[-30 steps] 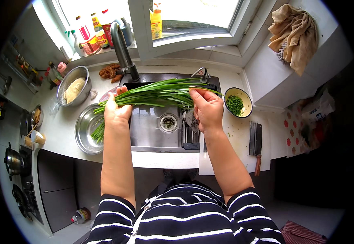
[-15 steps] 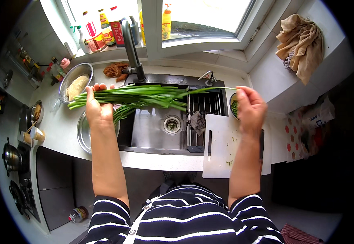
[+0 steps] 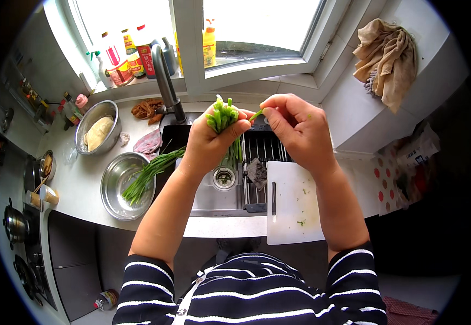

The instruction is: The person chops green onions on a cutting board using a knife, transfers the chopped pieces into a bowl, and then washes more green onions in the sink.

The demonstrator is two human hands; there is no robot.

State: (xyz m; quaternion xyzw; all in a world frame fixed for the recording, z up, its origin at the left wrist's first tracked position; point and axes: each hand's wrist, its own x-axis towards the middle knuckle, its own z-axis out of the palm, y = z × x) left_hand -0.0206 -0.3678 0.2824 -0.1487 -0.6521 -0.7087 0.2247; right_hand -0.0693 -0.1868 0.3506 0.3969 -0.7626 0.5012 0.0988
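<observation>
My left hand is closed around a bunch of garlic chives, held over the sink with the pale stem ends pointing up. Their leaves hang below the hand. My right hand pinches a short green chive piece between thumb and fingertips, close beside the bunch. More chive leaves trail from the sink's left edge into a shiny steel bowl on the counter.
Right of the drain rack lies a white cutting board with green bits on it. A metal bowl holding dough stands at the left. The faucet rises behind my left hand.
The chive bunch has turned from lying sideways to stem ends up. Both hands have come close together; the right moved left. Some leaves now lie over the steel bowl.
</observation>
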